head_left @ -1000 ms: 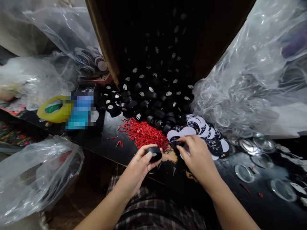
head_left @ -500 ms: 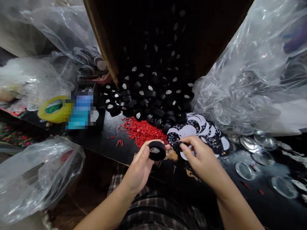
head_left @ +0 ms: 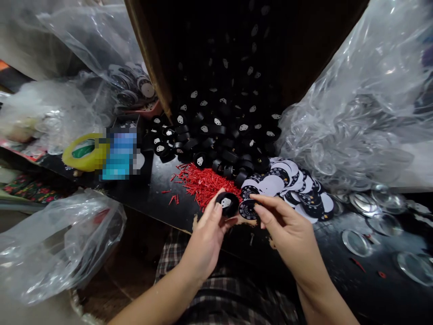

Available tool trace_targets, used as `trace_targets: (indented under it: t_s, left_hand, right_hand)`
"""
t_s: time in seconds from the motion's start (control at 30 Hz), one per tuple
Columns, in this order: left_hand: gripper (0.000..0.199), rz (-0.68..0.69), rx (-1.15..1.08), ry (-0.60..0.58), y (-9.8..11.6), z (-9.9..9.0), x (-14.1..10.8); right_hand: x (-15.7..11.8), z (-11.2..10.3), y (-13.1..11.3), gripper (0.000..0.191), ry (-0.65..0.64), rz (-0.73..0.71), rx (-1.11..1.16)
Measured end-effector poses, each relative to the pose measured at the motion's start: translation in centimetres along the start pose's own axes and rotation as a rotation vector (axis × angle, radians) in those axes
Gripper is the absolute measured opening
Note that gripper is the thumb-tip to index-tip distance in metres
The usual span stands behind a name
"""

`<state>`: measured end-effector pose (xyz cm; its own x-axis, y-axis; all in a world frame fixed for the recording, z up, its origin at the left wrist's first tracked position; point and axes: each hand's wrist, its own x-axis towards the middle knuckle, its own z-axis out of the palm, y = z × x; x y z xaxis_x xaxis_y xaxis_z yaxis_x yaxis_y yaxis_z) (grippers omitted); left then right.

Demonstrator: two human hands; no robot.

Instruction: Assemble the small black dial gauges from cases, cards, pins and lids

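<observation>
My left hand [head_left: 209, 230] is closed round a round black housing [head_left: 232, 208] whose face carries a white metal plate with holes. Pinched between the thumb and fingers of my right hand [head_left: 282, 221] is a black dial disc [head_left: 248, 210] with white markings, held close to the housing's right side. Behind my left hand spreads a heap of small red pointers [head_left: 199, 183]. A pile of dial discs [head_left: 272, 185], some white side up and some black, lies just beyond my right hand. Many more black housings [head_left: 216, 131] are heaped at the back.
A large dark box [head_left: 145, 49] opens over the housings. Plastic bags [head_left: 321, 135] of clear covers bulge at right; loose clear rings [head_left: 356, 242] lie on the black table [head_left: 154, 198]. A yellow tape roll [head_left: 72, 155], a blurred-out blue rectangle [head_left: 120, 155] and another bag [head_left: 64, 253] are at left.
The dial disc in my right hand has turned so its marked face shows. My left hand has tilted the housing, and the whole view has shifted slightly.
</observation>
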<state>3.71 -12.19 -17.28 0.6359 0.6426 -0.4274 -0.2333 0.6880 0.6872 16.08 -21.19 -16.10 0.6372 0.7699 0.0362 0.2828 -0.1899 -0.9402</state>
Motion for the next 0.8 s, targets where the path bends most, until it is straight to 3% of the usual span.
trace_targets:
  t_s: [0.13,0.37,0.63,0.8]
  left_hand:
    - [0.033,-0.034,0.066,-0.078,-0.5,0.0,-0.4]
    - [0.040,0.007,0.368,-0.147,-0.1,-0.5,-0.4]
    - [0.039,-0.022,0.313,-0.174,-0.5,-0.7,-0.3]
    - [0.039,0.006,0.333,-0.186,-0.4,-0.8,-0.4]
  right_hand:
    - [0.2,0.1,-0.9,0.029,-0.137,-0.165,-0.074]
    - [0.4,0.6,-0.4,0.012,-0.086,0.035,-0.052]
    - [0.1,0.5,-0.4,0.016,-0.049,0.166,0.081]
    - [0.1,0.1,0.1,0.015,-0.148,0.164,0.106]
